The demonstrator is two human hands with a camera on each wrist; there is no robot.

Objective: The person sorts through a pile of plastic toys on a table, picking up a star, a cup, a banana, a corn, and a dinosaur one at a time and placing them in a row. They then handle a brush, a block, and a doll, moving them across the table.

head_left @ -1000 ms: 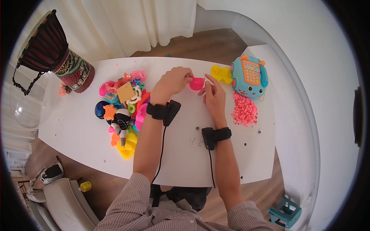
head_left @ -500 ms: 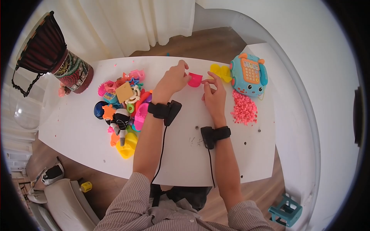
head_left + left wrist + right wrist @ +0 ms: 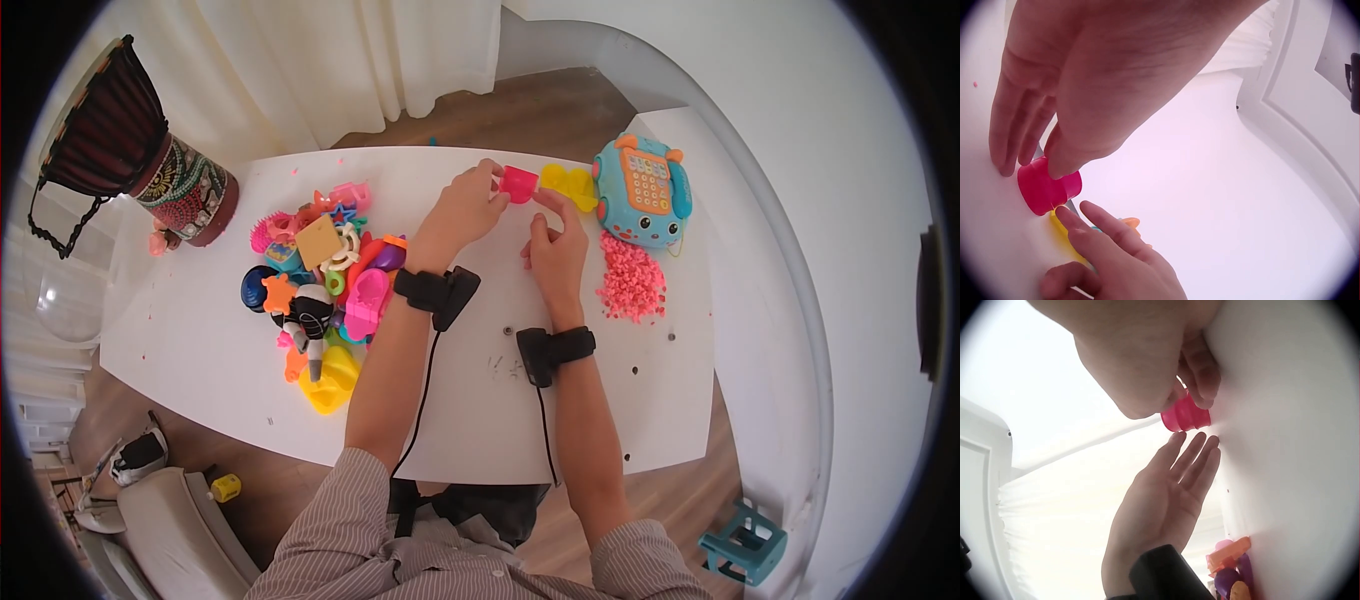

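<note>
A small pink plastic cup point(image 3: 519, 184) stands towards the far side of the white table point(image 3: 470, 400), between both hands. My left hand point(image 3: 462, 215) is at its left side, fingers extended and fingertips right at the cup; in the left wrist view the thumb overlaps the cup point(image 3: 1047, 187). My right hand point(image 3: 558, 250) is on the other side, its index fingertip by the cup's edge and the other fingers loosely bent. In the right wrist view, the left hand point(image 3: 1163, 509) has straight fingers just below the cup point(image 3: 1186, 415).
A yellow plastic piece point(image 3: 570, 186) lies right of the cup, beside a blue toy telephone point(image 3: 645, 195). Pink crumbs point(image 3: 632, 280) are heaped in front of the telephone. Mixed toys point(image 3: 318, 285) pile up on the left. A patterned drum point(image 3: 150, 150) stands at the far left.
The pink cup has shifted away from the body and slightly right, with a changed tilt. My left hand has followed it; my right hand has hardly moved.
</note>
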